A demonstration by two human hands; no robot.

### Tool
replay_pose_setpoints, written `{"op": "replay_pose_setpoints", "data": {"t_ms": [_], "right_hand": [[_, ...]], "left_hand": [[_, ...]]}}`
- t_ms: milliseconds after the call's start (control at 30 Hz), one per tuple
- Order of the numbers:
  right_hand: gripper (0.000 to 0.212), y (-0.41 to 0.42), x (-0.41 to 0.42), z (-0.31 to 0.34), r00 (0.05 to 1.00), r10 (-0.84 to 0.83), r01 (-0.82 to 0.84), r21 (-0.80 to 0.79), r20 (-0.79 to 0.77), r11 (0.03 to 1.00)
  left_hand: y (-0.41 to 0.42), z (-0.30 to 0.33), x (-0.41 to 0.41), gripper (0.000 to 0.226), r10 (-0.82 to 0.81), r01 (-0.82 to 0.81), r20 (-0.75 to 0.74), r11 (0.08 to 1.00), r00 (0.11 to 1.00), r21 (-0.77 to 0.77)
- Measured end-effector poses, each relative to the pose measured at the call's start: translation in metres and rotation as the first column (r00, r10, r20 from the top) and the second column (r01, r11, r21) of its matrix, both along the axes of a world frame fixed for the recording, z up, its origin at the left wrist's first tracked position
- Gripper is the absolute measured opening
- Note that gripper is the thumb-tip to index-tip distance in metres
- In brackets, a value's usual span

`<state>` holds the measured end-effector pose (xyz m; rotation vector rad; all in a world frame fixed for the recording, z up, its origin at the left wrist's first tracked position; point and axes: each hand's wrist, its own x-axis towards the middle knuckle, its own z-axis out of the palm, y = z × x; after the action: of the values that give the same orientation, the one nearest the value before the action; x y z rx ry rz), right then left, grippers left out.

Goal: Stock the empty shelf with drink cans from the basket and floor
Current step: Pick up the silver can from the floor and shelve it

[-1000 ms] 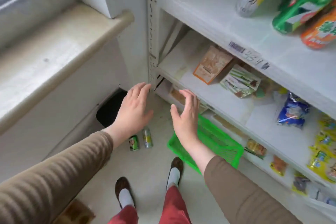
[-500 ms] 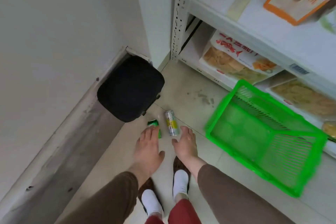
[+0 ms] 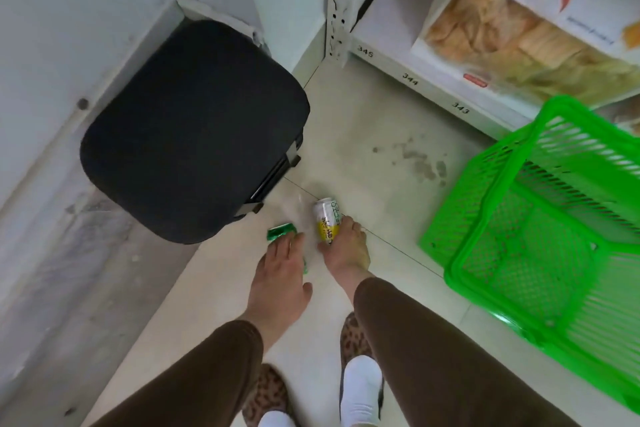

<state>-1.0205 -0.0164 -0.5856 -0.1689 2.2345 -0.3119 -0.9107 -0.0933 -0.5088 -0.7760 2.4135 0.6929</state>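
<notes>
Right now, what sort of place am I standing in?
Probably a small shop aisle: a metal shelf with numbered edge tags, a large snack bag lying on it, and a green shopping basket on the floor.

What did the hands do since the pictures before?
Both hands went down to the floor. The right hand now grips the yellow can; the left hand lies over the green can, grip unclear. Both cans, the green basket and the black stool stayed put.
</notes>
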Motion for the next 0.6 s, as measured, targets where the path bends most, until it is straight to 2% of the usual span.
{"op": "replay_pose_setpoints", "data": {"t_ms": [133, 267, 400, 533, 600], "right_hand": [[0.064, -0.002, -0.004, -0.009, 0.999, -0.038, 0.038, -0.003, 0.027, 0.999], [0.055, 0.002, -0.017, 0.037, 0.982, -0.186, 0.188, -0.098, 0.027, 0.977], [0.05, 0.014, -0.042, 0.144, 0.956, -0.289, 0.264, -0.292, -0.045, 0.919], [0.04, 0.03, -0.078, 0.294, 0.921, -0.387, 0.317, -0.503, -0.038, 0.804], [0.043, 0.039, -0.095, 0.374, 0.904, -0.426, 0.326, -0.575, -0.043, 0.75]], "left_hand": [[0.001, -0.006, 0.007, 0.087, -0.005, 0.005, 0.015, 1.0, 1.0, 0.0], [-0.001, 0.031, 0.0, 0.088, 0.031, -0.031, 0.026, 1.0, 0.999, -0.004], [0.0, 0.116, -0.03, 0.086, 0.073, -0.073, -0.091, 0.997, 0.993, 0.012], [0.008, 0.244, -0.073, 0.082, 0.098, -0.089, -0.261, 0.995, 0.96, 0.045], [0.012, 0.317, -0.091, 0.083, 0.081, -0.078, -0.346, 0.997, 0.935, 0.024]]}}
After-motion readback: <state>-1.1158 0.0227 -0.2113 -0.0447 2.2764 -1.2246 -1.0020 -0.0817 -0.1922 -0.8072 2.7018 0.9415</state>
